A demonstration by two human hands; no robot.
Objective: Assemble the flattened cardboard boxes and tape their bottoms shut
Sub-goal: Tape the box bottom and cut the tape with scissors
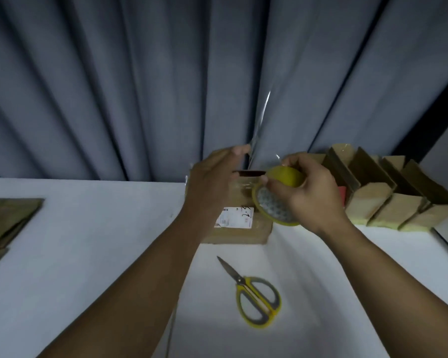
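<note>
The right hand (311,200) is curled round the yellow tape roll (276,202), thumb and fingers clamped on its rim, with the roll's open face tilted toward the camera. Just left of that grip, the left hand (212,182) reaches forward with its fingers nearly straight. Its fingertips (239,151) sit at the foot of a strip of clear tape (259,122), which rises above and between the two hands against the grey curtain (140,86). Whether those fingers pinch the strip or only touch it, I cannot tell. Directly under both hands is the cardboard box (241,232) being worked on. It rests on the white table (88,254), and its white label (234,217) shows below the left wrist. A glossy patch on the box beside the roll suggests tape is already on it, though how much of the seam is covered is hidden by the hands. To the right of the roll grip stands a row of assembled boxes (378,195), so several look finished. Far to the left of the hands lies a stack of flattened cardboard (8,220), which appears to be the work left. The scissors (259,298) lie closed below the grip, nearer the person and touched by neither hand. This suggests the strip is not yet cut, so I judge the task to be midway, with this box's taping under way.
</note>
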